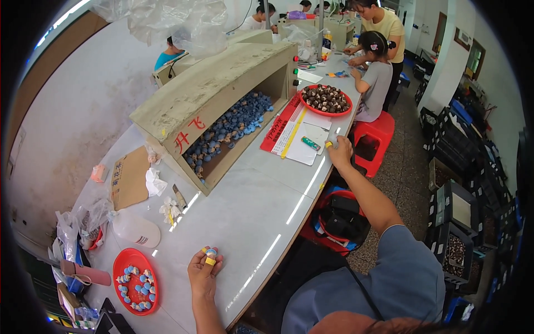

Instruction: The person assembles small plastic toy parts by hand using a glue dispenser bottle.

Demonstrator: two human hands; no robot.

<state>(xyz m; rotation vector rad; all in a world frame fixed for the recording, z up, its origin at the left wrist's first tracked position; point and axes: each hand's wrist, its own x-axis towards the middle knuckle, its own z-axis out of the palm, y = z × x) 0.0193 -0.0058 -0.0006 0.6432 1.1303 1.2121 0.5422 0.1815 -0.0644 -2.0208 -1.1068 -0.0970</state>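
My left hand [204,271] is closed over the near part of the grey table, with yellow tape on a finger. Its fingertips pinch a small blue-and-white figure head [211,253]. To its left sits a round red tray [155,305] with several similar blue-and-pale pieces [146,285] along its inside. My right hand [340,151] is at the table's right edge, fingers curled in and one wrapped in yellow tape; what it holds, if anything, is too small to make out. Just beyond it is a red dish [349,109] heaped with dark brown-and-white pieces [325,99].
A beige open-fronted box [217,83] holds a heap of blue pieces [231,131]. Near my right hand lie a red-and-white sheet [286,131] and a green tube-like item [310,143]. A white bottle [136,229] and cardboard [130,178] stand left. Two people [384,61] work at the far right.
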